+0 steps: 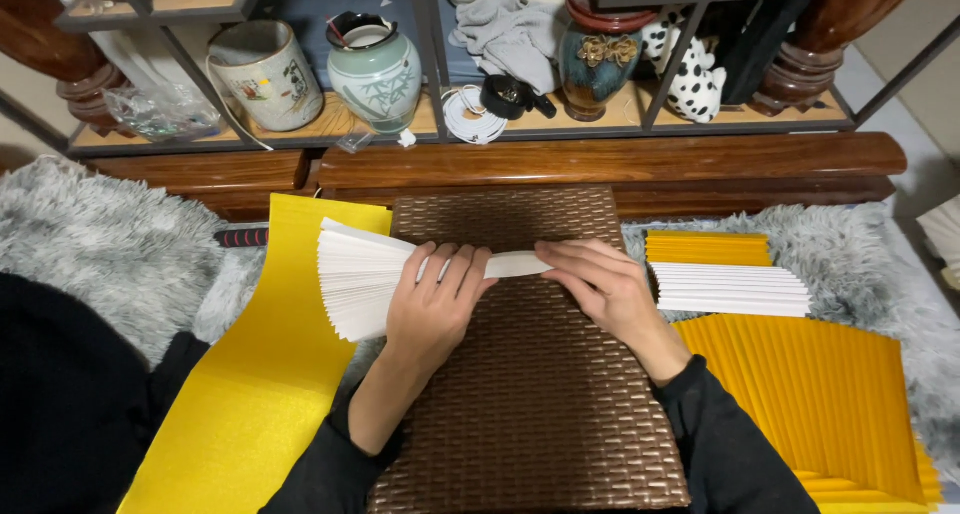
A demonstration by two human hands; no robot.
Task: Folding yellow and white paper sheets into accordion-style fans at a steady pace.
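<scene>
Here both hands grip one pleated white paper fan (370, 274): left hand (435, 309) pinching the folds, right hand (600, 284) squeezing its narrow end, over a woven brown mat (530, 414).

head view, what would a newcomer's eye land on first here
The white pleated paper fanned out between both hands, left hand and right hand, over a brown woven mat at centre. A flat bright yellow sheet lies left, orange pleated paper right. Behind, a shelf holds a pale green vase.
</scene>
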